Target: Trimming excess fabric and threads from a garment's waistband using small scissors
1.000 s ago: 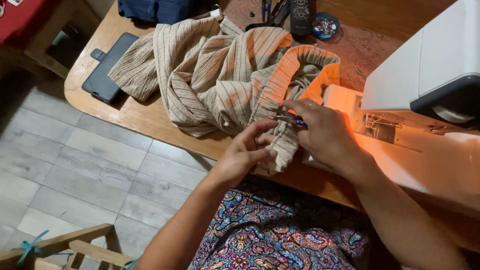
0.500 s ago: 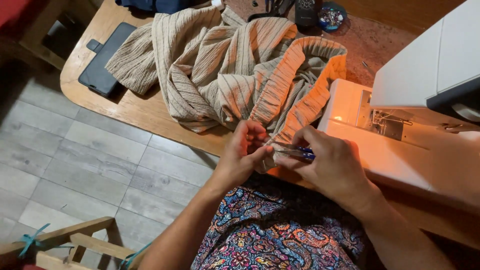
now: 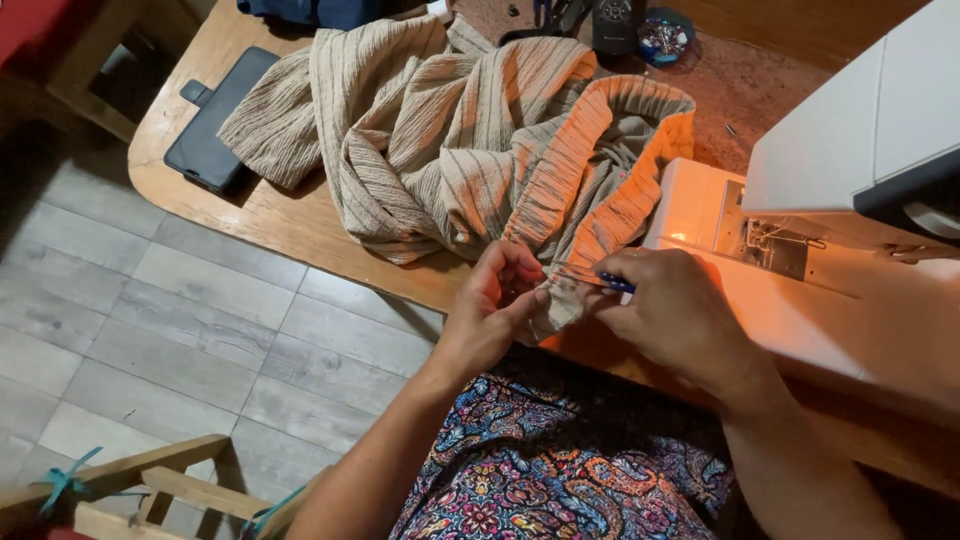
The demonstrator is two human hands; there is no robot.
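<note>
Left hand (image 3: pixel 490 315): bare, no glove, no visible ring. Right hand (image 3: pixel 675 315): bare, no glove. Both forearms uncovered, no sleeves, no watch or bracelet in view. Lap garment (image 3: pixel 570 470): paisley print, dark ground, blue, orange, pink motifs.

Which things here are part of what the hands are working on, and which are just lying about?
In hand:
left hand pinching the striped beige fabric
right hand holding a small blue-handled tool at the fabric's gathered edge
white sewing machine, lamp lit

Lying about:
dark phone case
round pin dish
wooden table
</note>
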